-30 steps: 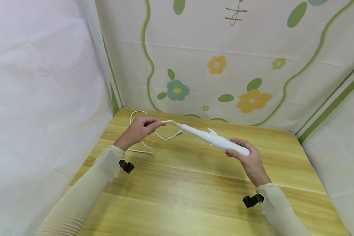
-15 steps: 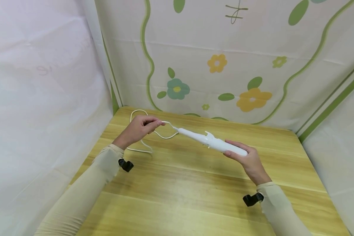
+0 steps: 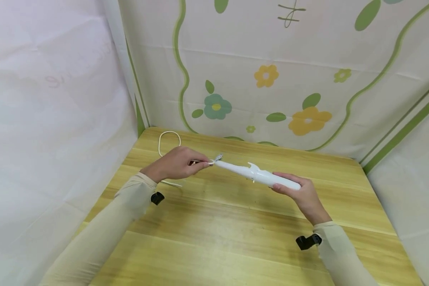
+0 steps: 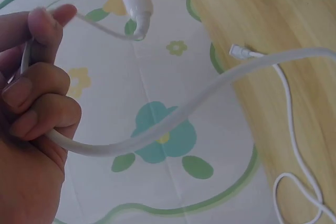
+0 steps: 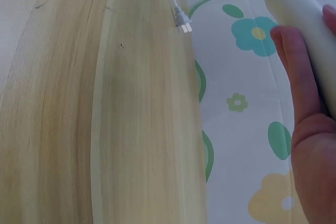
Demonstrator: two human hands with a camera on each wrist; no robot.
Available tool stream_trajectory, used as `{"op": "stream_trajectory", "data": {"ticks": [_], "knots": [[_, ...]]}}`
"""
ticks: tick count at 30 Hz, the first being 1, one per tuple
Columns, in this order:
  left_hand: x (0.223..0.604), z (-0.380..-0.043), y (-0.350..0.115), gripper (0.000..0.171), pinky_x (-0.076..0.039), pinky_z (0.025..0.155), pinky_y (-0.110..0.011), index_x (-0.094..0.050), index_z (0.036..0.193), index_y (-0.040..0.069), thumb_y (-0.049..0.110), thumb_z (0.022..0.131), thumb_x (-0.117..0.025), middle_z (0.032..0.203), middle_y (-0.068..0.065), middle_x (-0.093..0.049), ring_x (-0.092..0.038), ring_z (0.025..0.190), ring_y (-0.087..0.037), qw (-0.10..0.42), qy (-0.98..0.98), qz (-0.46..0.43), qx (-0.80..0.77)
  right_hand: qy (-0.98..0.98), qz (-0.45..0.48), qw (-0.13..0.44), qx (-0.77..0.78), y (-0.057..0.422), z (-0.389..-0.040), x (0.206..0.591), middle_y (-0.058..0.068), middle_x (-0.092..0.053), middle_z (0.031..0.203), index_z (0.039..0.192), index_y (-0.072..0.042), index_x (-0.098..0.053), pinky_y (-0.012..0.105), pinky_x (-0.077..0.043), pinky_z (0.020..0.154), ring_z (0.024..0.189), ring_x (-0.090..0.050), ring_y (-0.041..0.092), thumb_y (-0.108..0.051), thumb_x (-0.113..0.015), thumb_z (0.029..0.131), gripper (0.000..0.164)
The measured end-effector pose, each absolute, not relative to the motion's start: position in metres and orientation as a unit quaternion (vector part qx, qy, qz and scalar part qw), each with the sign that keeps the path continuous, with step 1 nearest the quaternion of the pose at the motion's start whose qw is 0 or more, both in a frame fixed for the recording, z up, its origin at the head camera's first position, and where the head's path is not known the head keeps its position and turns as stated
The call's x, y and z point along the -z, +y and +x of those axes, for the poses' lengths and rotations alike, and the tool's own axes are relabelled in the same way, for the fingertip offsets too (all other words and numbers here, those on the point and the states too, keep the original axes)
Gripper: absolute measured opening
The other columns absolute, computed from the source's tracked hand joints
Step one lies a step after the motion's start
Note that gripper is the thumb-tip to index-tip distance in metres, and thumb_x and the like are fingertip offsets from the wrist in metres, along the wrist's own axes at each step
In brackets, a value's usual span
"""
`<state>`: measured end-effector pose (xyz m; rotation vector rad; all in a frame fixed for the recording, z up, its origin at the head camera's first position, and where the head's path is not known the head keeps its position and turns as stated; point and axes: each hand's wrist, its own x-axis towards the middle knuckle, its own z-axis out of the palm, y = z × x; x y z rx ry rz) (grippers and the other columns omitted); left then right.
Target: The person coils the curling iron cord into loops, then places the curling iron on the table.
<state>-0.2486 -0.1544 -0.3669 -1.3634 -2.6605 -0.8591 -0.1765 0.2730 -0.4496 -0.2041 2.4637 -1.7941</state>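
Observation:
My right hand (image 3: 304, 194) grips the thick end of a white curling iron (image 3: 243, 171), thumb on the near side and fingers behind. Its narrow end points left, and a small lever stands up near its middle. The left hand (image 3: 180, 162) pinches the white power cord (image 4: 142, 140) close to where it joins the iron. In the left wrist view, the other fingers curl round the cord, which bows down from them. The right wrist view catches part of the iron's body (image 5: 302, 19) against my palm.
The cord's two-pin plug (image 5: 184, 22) lies on the wooden table (image 3: 218, 238) near its back edge. A loop of cord lies at the back left. Flower-printed cloth (image 3: 236, 79) stands behind, with white cloth at both sides.
My left hand has moved right and slightly down along the cord, closer to the iron's narrow end. The iron has shifted slightly left and down; the right hand keeps its hold.

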Motion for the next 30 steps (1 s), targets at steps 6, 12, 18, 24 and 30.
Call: {"op": "stream_trajectory", "data": {"ticks": [6,12,18,24,30], "knots": [[0.358,-0.255,-0.148,0.013,-0.036,0.055,-0.025,-0.082,0.104,0.016,0.020,0.109,-0.070,0.071,0.010,-0.064,-0.038,0.054,-0.001,0.027,-0.828,-0.473,0.301,0.809,-0.092,0.065,0.577,0.280,-0.168,0.450,-0.003,-0.073,0.139,0.144,-0.006,-0.070,0.027,-0.061,0.094,0.114,-0.076,0.015,-0.020,-0.081,0.101,0.046],[0.358,-0.257,-0.146,0.015,-0.040,0.059,-0.027,-0.082,0.106,0.019,0.022,0.111,-0.067,0.077,-0.003,-0.068,-0.042,0.058,-0.007,-0.026,-0.818,-0.423,0.388,0.781,-0.125,0.086,0.606,0.284,-0.161,0.447,-0.005,-0.075,0.134,0.143,0.004,-0.068,0.031,-0.063,0.096,0.112,-0.077,0.019,-0.007,-0.077,0.102,0.043],[0.370,-0.262,-0.141,0.017,-0.045,0.064,-0.028,-0.082,0.107,0.013,0.019,0.111,-0.066,0.080,-0.008,-0.069,-0.050,0.064,-0.011,-0.043,-0.814,-0.382,0.435,0.756,-0.174,0.094,0.624,0.281,-0.154,0.435,-0.004,-0.075,0.136,0.142,0.008,-0.066,0.035,-0.064,0.096,0.115,-0.074,0.018,0.002,-0.071,0.103,0.039],[0.386,-0.262,-0.131,0.017,-0.048,0.066,-0.027,-0.082,0.106,0.010,0.016,0.111,-0.067,0.077,0.000,-0.066,-0.055,0.067,-0.011,-0.050,-0.803,-0.385,0.453,0.727,-0.192,0.072,0.655,0.278,-0.150,0.422,-0.002,-0.076,0.135,0.140,0.005,-0.070,0.034,-0.064,0.095,0.113,-0.073,0.016,0.009,-0.067,0.102,0.038],[0.399,-0.255,-0.123,0.020,-0.038,0.058,-0.024,-0.083,0.109,0.008,0.007,0.110,-0.063,0.089,-0.001,-0.079,-0.045,0.061,-0.009,-0.069,-0.820,-0.346,0.451,0.667,-0.200,0.043,0.716,0.276,-0.152,0.416,0.003,-0.075,0.137,0.139,0.007,-0.069,0.038,-0.064,0.097,0.119,-0.070,0.016,0.018,-0.060,0.101,0.040]]}}
